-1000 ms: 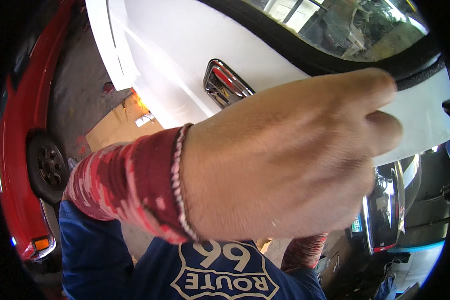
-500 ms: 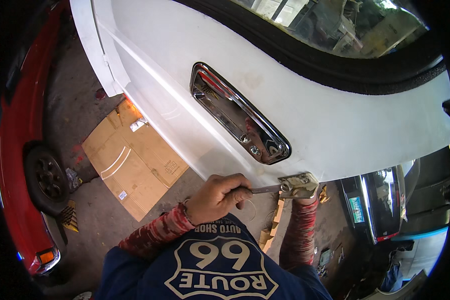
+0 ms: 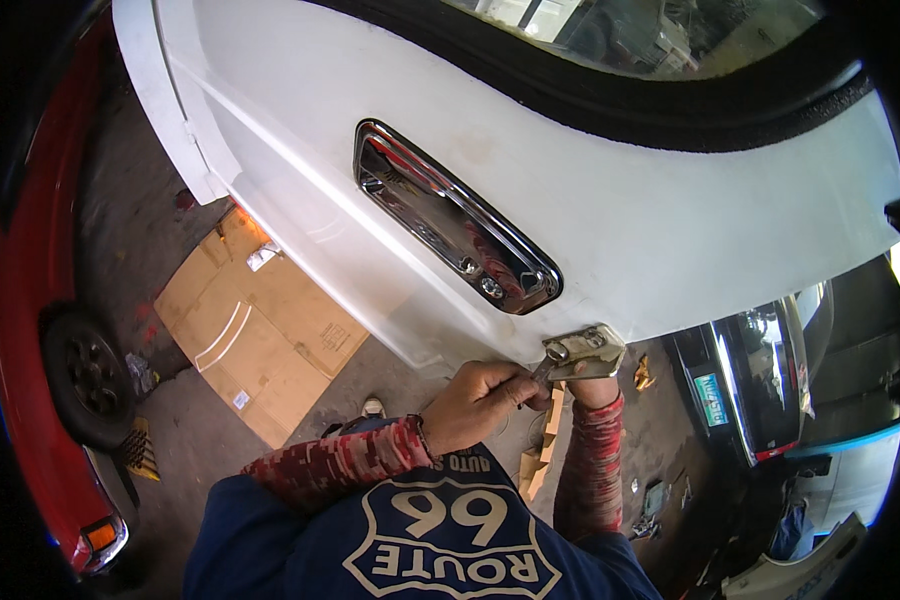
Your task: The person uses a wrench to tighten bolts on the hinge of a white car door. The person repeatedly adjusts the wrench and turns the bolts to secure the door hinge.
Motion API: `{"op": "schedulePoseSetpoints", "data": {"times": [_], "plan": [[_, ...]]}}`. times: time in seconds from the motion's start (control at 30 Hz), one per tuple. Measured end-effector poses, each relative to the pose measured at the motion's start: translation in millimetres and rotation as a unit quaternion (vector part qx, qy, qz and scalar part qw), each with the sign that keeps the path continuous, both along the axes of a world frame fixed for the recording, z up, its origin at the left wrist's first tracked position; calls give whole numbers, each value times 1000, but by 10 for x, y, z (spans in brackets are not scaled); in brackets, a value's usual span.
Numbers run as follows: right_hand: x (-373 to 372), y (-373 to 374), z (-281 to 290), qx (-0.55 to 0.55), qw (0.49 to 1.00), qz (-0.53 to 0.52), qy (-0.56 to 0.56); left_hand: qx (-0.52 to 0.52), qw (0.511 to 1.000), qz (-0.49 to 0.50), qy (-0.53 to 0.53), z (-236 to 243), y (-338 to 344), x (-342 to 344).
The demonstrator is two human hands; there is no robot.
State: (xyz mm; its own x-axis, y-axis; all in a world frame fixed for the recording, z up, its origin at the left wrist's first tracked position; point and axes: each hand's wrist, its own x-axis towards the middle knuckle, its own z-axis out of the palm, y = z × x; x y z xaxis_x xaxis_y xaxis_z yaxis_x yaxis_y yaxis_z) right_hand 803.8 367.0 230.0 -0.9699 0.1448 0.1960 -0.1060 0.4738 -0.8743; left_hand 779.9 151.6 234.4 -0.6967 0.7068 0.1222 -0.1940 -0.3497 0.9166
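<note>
A large white-painted metal vehicle panel [image 3: 690,230] fills the far part of the scene, its thick black rubber window seal [image 3: 570,105] in place along the far right. A red car [image 3: 32,310] stands to the left and a glossy dark car [image 3: 755,428] to the right. On the floor at the left, near side of the panel, lies a flat brown cardboard sheet [image 3: 270,350].

At this scale the panel looks mostly assembled: the long chrome, black-edged handle [image 3: 455,225] sits in its recess, apparently finished. What seems left is confined to the panel's near right edge, where a small, worn, pale metal bracket [image 3: 595,352] rests with a round fastener on its left side. The bracket appears part-way through: it is at the edge, but whether it is fixed there or merely held, and how tight the fastener is, cannot be told.

The left hand [image 3: 475,402] is closed, thumb against curled fingers, gripping a slim grey metal tool [image 3: 543,372]. The tool's far end reaches the fastener, or lies right against it. The right hand [image 3: 596,392] is at the bracket's near side, apparently supporting it; its fingers are mostly hidden behind the metal, so how far they are closed cannot be told.
</note>
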Motion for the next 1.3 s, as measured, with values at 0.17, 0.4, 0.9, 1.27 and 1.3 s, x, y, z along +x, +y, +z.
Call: {"op": "schedulePoseSetpoints", "data": {"times": [0.17, 0.4, 0.9, 1.27, 1.3], "plan": [[-27, -20, 151, 6, 1000, 7, -29, -143, 983, 55, 99, 116, -230, -165], [-42, -139, 362, 33, 999, -23, -35, -324, 678, 209, 625, 1069, -878, -789], [-70, -226, 221, 35, 997, -48, 43, -320, 551, 139, 758, 2087, -1140, -648], [-86, -259, 83, -92, 994, -48, 43, -133, 983, 50, 117, 197, -562, -116], [-102, -285, 113, -60, 996, -34, 62, -114, 986, 43, 116, 153, -487, -80]]}}
